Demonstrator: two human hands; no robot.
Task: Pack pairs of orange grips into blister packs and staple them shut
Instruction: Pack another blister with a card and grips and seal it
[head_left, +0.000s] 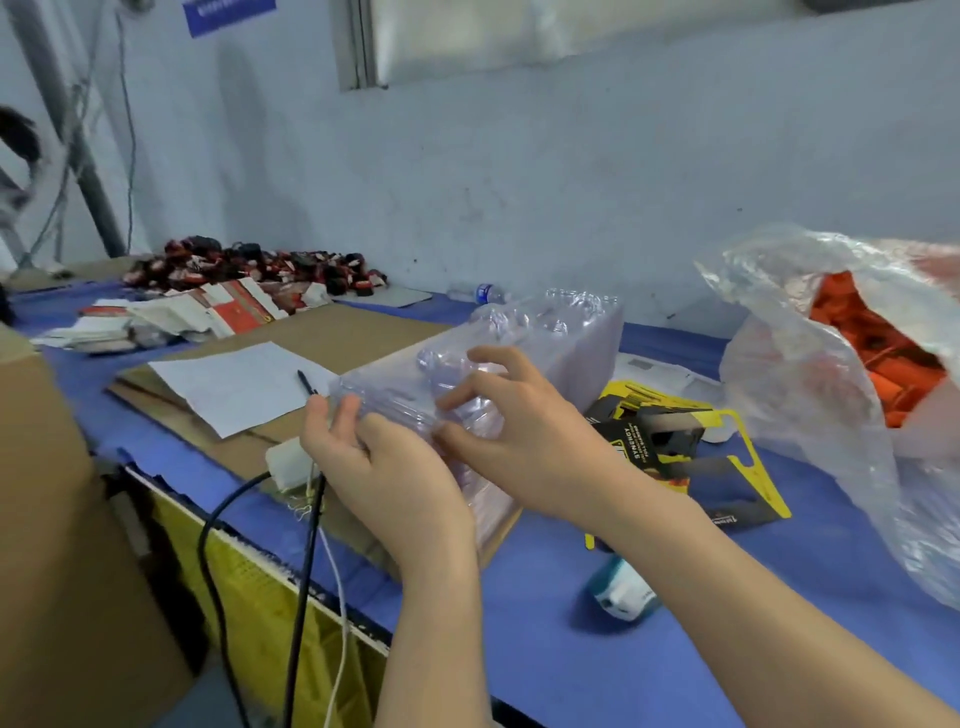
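left hand (384, 467) grips near end of clear plastic blister-pack stack (571, 332) | right hand (524, 447) pinches its top shell | orange grips (878, 353) sit in crinkled clear plastic bag (795, 374)

Small packing workshop. Long surface (675, 654) under blue cover, flattened cardboard (358, 332) on top. Stack of clear blister packs (561, 332), plastic bag (789, 379) full of orange grips (878, 348), printed backing cards (670, 421), heap of red-black goods (249, 265) at far end. Bare scuffed wall (519, 182) behind.
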